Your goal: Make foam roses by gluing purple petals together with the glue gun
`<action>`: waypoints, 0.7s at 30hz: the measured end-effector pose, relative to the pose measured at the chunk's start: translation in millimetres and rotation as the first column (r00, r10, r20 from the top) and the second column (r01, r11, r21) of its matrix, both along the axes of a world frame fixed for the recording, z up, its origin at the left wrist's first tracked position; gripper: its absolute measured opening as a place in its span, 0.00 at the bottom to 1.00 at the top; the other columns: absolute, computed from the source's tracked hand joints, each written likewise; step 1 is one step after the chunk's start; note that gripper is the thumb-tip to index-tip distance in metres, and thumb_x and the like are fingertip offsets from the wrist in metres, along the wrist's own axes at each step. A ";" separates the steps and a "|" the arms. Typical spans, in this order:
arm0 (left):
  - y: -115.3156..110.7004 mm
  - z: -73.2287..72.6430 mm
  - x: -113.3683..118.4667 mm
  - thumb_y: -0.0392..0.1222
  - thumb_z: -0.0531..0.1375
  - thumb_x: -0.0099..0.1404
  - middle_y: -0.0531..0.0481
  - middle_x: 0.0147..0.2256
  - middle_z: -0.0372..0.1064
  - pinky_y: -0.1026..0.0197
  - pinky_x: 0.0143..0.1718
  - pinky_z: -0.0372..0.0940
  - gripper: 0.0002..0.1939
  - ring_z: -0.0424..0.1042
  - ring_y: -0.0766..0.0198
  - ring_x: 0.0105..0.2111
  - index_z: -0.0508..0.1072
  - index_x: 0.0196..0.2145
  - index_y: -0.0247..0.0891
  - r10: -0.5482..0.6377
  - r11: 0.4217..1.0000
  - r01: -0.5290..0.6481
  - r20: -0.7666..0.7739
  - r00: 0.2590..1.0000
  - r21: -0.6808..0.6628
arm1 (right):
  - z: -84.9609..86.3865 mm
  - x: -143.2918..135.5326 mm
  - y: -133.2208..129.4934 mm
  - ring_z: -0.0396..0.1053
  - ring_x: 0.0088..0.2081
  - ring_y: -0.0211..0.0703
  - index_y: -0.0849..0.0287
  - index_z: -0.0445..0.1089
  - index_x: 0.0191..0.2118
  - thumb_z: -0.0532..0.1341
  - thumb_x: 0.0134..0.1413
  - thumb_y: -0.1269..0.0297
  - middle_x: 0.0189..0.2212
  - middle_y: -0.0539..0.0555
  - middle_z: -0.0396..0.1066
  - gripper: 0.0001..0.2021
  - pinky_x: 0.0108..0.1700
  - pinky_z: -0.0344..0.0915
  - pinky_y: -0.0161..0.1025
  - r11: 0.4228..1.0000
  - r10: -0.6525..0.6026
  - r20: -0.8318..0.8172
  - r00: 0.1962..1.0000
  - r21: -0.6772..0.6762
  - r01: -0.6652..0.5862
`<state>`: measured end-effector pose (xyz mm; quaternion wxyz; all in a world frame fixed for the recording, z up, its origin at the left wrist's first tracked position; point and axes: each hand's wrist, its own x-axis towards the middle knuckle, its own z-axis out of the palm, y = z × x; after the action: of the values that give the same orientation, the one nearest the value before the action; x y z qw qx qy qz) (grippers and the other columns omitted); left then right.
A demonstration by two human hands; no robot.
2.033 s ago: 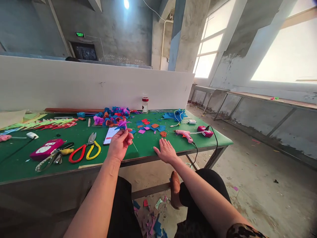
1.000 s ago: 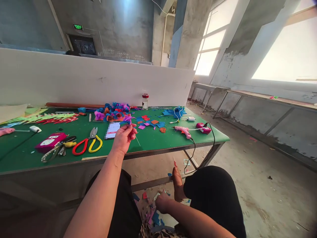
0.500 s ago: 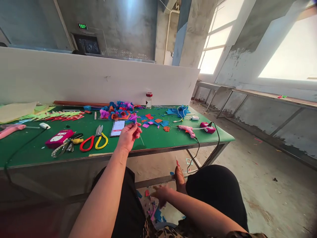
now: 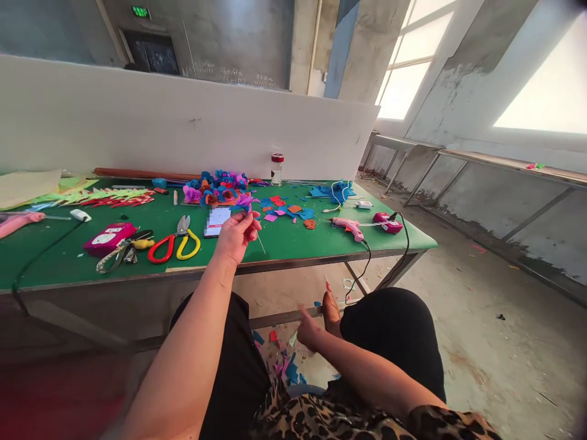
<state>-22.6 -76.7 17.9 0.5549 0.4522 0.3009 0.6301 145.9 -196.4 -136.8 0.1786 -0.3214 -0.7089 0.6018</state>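
My left hand (image 4: 237,235) is closed on a purple paper flower (image 4: 246,201), its thin pale stem (image 4: 261,242) slanting down over the table's front edge. Beyond it lies a pile of blue, purple and orange paper flowers (image 4: 220,188). A phone (image 4: 217,220) is just left of the hand. My right hand (image 4: 309,330) is low between the knees, below the table's height; its fingers are blurred, and whether they hold anything cannot be made out. Loose paper pieces (image 4: 293,209) lie right of the flower.
On the green table (image 4: 275,244) are red-and-yellow-handled scissors (image 4: 182,235), a pink glue gun (image 4: 349,228) with a cord, magenta boxes (image 4: 110,238), keys (image 4: 131,249) and a red-lidded jar (image 4: 277,169). A white board (image 4: 192,131) stands behind. Paper scraps (image 4: 291,368) litter the floor.
The view has tilted down slightly. My right hand has risen a little and moved right, away from the scraps. My left hand still holds the flower in about the same place.
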 end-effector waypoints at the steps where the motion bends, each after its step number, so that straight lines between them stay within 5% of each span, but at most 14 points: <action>1: 0.4 -0.3 -0.5 0.39 0.65 0.56 0.50 0.21 0.68 0.68 0.18 0.54 0.07 0.61 0.72 0.17 0.75 0.31 0.32 0.000 1.000 0.000 -0.004 1.000 -0.006 | 4.7 2.9 6.9 0.70 0.47 0.47 0.61 0.65 0.53 0.59 0.62 0.60 0.50 0.58 0.67 0.17 0.47 0.70 0.49 1.000 0.006 -0.002 1.000 -0.010 -0.006; 6: 9.7 -2.9 -5.4 0.41 0.66 0.54 0.50 0.21 0.69 0.68 0.18 0.54 0.10 0.61 0.73 0.17 0.75 0.31 0.32 0.025 1.000 -0.026 -0.046 0.999 -0.013 | 63.7 24.0 54.2 0.69 0.53 0.52 0.54 0.53 0.65 0.50 0.65 0.53 0.59 0.62 0.62 0.25 0.48 0.70 0.51 0.987 0.024 -0.299 0.954 -0.142 -0.069; 9: 26.1 0.6 -6.7 0.42 0.67 0.52 0.51 0.21 0.68 0.69 0.18 0.54 0.11 0.61 0.73 0.17 0.75 0.31 0.32 0.020 0.998 -0.023 -0.047 0.999 -0.055 | 112.2 32.9 85.1 0.62 0.60 0.51 0.54 0.50 0.66 0.29 0.66 0.47 0.65 0.60 0.53 0.33 0.54 0.65 0.52 0.995 -0.085 -0.491 0.867 -0.093 0.044; 12: 50.6 10.0 -5.7 0.43 0.68 0.52 0.51 0.21 0.68 0.69 0.18 0.55 0.12 0.61 0.73 0.17 0.75 0.31 0.32 0.033 0.998 -0.036 -0.064 0.997 -0.043 | 143.1 33.7 117.3 0.59 0.62 0.52 0.59 0.49 0.67 0.18 0.60 0.48 0.66 0.61 0.52 0.41 0.55 0.63 0.53 0.993 -0.093 -0.524 0.847 0.012 0.116; 16: 80.6 14.6 -5.3 0.43 0.68 0.52 0.51 0.21 0.67 0.69 0.18 0.56 0.12 0.60 0.73 0.17 0.75 0.31 0.32 0.068 0.998 -0.068 -0.031 0.997 -0.010 | 149.8 29.3 162.1 0.61 0.61 0.52 0.61 0.48 0.67 0.18 0.61 0.50 0.64 0.62 0.55 0.41 0.55 0.62 0.53 0.962 -0.135 -0.512 0.848 0.136 0.235; 21: 89.1 -12.4 1.7 0.45 0.68 0.53 0.56 0.19 0.62 0.69 0.19 0.56 0.12 0.57 0.74 0.18 0.75 0.32 0.35 0.012 0.996 -0.014 -0.020 1.000 -0.091 | 142.7 35.5 199.7 0.60 0.61 0.53 0.61 0.49 0.67 0.23 0.63 0.50 0.63 0.62 0.57 0.37 0.57 0.60 0.55 0.934 -0.191 -0.614 0.766 0.128 0.335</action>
<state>-20.9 12.4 5.5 0.5680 0.4306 0.3379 0.6147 181.4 3.3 5.9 0.5096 -0.1913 -0.6297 0.5542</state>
